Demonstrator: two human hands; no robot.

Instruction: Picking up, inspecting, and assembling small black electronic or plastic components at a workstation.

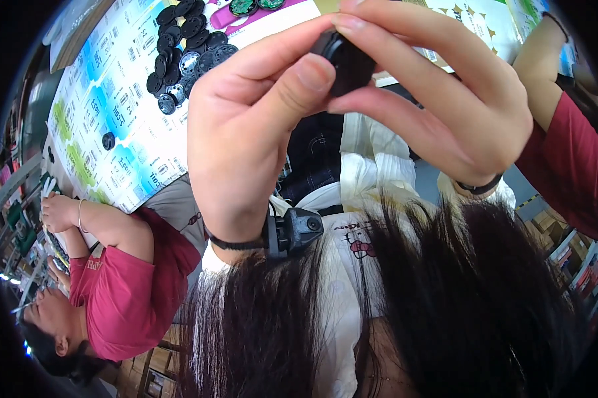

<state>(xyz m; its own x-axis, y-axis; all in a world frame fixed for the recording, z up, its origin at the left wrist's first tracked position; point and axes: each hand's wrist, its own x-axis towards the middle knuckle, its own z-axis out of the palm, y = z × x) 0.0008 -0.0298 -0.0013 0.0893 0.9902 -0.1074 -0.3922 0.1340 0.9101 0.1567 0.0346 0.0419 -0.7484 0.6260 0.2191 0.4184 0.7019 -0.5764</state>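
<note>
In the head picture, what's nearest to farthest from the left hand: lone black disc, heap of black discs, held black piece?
1. Held black piece, pinched by the left hand.
2. Heap of black discs, upper left.
3. Lone black disc, farther left.

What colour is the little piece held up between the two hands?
The little piece is black; the head view, the only one, shows it best.

Bright light whitens the printed sheet (136, 109); fisheye edges curve into black.
</note>
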